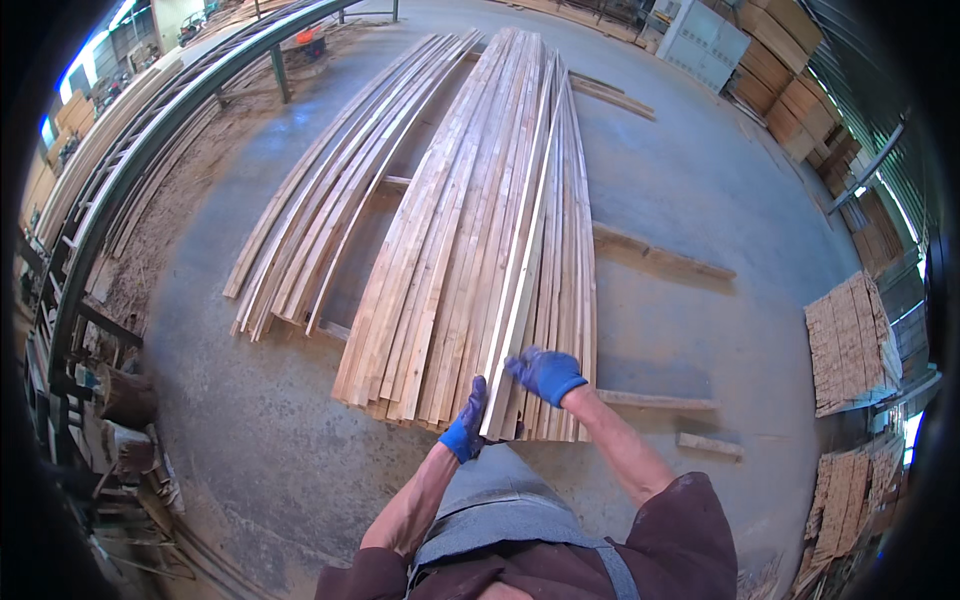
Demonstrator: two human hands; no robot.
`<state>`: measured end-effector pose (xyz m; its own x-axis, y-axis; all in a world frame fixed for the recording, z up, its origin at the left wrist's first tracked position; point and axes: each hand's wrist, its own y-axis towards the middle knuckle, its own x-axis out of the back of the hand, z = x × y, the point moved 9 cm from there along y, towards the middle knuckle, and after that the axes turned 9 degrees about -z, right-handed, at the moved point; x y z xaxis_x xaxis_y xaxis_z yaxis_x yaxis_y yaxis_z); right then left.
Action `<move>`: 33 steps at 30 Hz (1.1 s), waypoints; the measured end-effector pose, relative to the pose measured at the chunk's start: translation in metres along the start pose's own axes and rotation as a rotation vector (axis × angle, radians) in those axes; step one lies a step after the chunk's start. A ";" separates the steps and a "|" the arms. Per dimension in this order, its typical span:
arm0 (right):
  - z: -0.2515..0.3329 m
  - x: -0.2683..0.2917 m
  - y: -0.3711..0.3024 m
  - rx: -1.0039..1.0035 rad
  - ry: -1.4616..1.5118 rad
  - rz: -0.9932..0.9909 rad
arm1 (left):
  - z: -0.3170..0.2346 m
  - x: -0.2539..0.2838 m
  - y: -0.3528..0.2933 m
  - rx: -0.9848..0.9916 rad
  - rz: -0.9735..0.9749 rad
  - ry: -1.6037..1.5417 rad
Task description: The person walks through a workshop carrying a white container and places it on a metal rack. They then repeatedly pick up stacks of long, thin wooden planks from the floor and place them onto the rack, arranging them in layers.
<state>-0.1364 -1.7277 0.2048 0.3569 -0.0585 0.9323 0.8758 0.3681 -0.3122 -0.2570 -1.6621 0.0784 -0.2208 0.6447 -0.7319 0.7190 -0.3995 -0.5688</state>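
Observation:
Both my hands wear blue gloves and are at the near end of a long, pale wooden board (pixel 510 335). It lies on top of a wide layer of similar boards (pixel 430 270). At the board's left edge is my left hand (pixel 465 420), gripping close to its end with the thumb pointing up; the fingers underneath are partly hidden. My right hand (pixel 547 375) reaches over the board from the right. Its fingers look loosely bent and apart, a little blurred, and whether they touch the wood is hard to tell.
A smaller group of boards (pixel 340 200) lies to the left. Wooden bearers (pixel 660 250) stick out on the right, above the concrete floor (pixel 680 330). A metal roller frame (pixel 130 170) runs along the left side. Stacked wood (pixel 850 345) stands at the right.

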 end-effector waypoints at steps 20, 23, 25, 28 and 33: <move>-0.068 -0.036 0.044 -0.446 0.470 -0.111 | 0.020 -0.010 0.005 -0.060 -0.160 0.013; -0.106 -0.081 0.051 -0.439 0.702 -0.150 | 0.040 0.005 0.029 -0.064 -0.281 -0.107; -0.103 -0.102 0.049 -0.354 1.032 -0.067 | 0.026 -0.012 0.004 -0.010 -0.259 -0.045; -0.072 -0.068 0.044 -0.335 1.010 -0.111 | 0.002 0.005 0.000 -0.170 -0.225 0.309; -0.094 -0.018 0.013 -0.401 1.106 -0.255 | -0.023 0.005 -0.032 -0.101 -0.222 0.113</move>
<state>-0.1006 -1.8092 0.1663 0.0725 -0.9242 0.3750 0.9305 -0.0727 -0.3590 -0.2657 -1.6312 0.1019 -0.3094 0.7802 -0.5437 0.7245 -0.1770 -0.6662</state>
